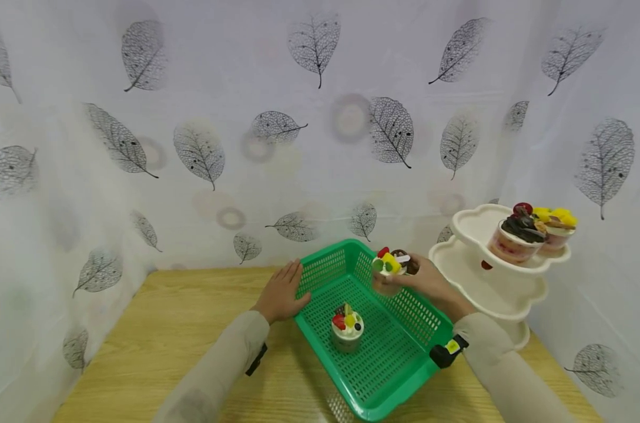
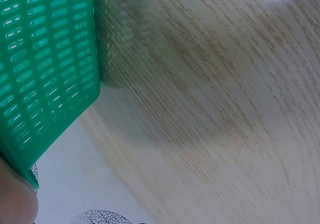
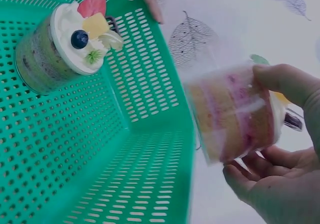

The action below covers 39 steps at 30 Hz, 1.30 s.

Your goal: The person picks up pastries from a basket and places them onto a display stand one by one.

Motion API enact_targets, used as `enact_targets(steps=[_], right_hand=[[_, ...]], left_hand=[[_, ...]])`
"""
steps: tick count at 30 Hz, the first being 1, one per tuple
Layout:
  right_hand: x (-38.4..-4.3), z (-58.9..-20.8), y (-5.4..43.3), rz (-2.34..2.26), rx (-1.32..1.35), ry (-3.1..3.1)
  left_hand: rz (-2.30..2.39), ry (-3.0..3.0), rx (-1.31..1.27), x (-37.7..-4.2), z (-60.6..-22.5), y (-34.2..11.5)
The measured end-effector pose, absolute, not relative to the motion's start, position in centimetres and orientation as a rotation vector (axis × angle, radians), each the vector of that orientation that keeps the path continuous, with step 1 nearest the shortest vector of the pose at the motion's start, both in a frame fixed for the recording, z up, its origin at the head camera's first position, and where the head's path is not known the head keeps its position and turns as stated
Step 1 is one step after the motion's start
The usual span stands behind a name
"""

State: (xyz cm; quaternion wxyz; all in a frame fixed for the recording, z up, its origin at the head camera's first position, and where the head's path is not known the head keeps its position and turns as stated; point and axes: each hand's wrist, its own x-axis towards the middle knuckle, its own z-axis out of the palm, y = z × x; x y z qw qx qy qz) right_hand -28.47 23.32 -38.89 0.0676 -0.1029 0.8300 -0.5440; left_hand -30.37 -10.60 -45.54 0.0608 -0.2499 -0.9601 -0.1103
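Note:
My left hand (image 1: 281,294) rests at the left rim of a green plastic basket (image 1: 320,370), fingers extended along it and the thumb over the inner side. My right hand (image 1: 431,284) grips a clear cake cup (image 3: 232,116) between thumb and fingers, tilted over the basket's right wall. Pink and tan layers show through its side, with fruit and cream on top. Inside the basket stands another cake cup (image 1: 347,332), topped with cream, strawberry, a yellow piece and a blueberry (image 3: 79,39).
A white tiered stand (image 1: 473,226) with scalloped edges is to the right of the basket. On its top tier are two dessert cups, one with dark topping (image 1: 518,238), one with yellow topping (image 1: 560,226). Beneath is a wooden table (image 1: 193,329); a leaf-print curtain (image 1: 309,158) hangs behind.

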Motion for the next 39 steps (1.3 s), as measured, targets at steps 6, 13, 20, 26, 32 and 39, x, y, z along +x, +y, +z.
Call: enact_targets(steps=[6,13,20,26,32,39], right_hand=[[-27.2,-38.1,24.6,-1.709,-0.324,2.546],[-26.2,-37.9,26.1,-1.747,-0.344,2.574],[-25.1,-37.9,27.6,-1.835,-0.333,2.590],[-23.6,-38.0,28.8,-1.879,-0.274,2.587],[-22.3,-38.4,30.2,-1.864,-0.200,2.647],[-21.3,-39.0,31.7,-1.970,-0.170,2.612]], left_hand=[[-0.329,-2.926,-0.769,-30.4,-45.6,-10.8],[-0.349,-2.920,-0.769,-30.5,-45.8,-10.9],[-0.375,-2.910,-0.775,-30.2,-45.4,-10.9],[-0.378,-2.916,-0.783,-30.2,-45.3,-11.0],[-0.360,-2.929,-0.777,-30.3,-45.2,-11.1],[-0.366,-2.922,-0.787,-30.3,-45.3,-11.0]])
